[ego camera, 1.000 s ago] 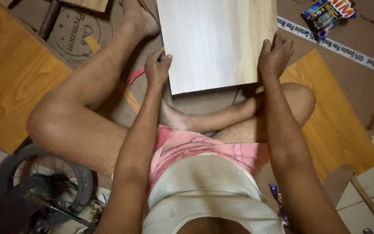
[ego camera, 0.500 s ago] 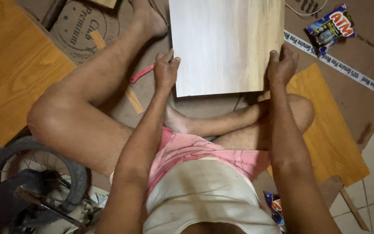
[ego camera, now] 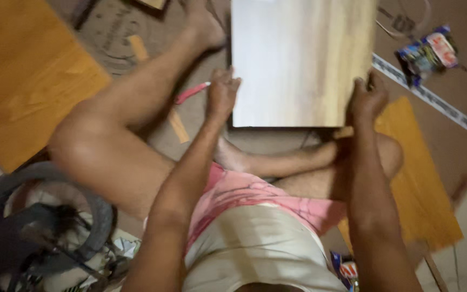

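Pale wood board (ego camera: 298, 59) sits far centre over the floor, held by both near corners to keep it level. Left hand (ego camera: 221, 94) is clamped on the near-left edge w/ a pink tool (ego camera: 191, 93) beside it; right hand (ego camera: 367, 97) grips the near-right corner. Orange panels (ego camera: 22, 81) lie left & right.

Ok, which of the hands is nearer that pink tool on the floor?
Left. The left hand grips the pale board's near left corner, right beside the pink tool. The right hand holds the board's far-side corner, across from it.
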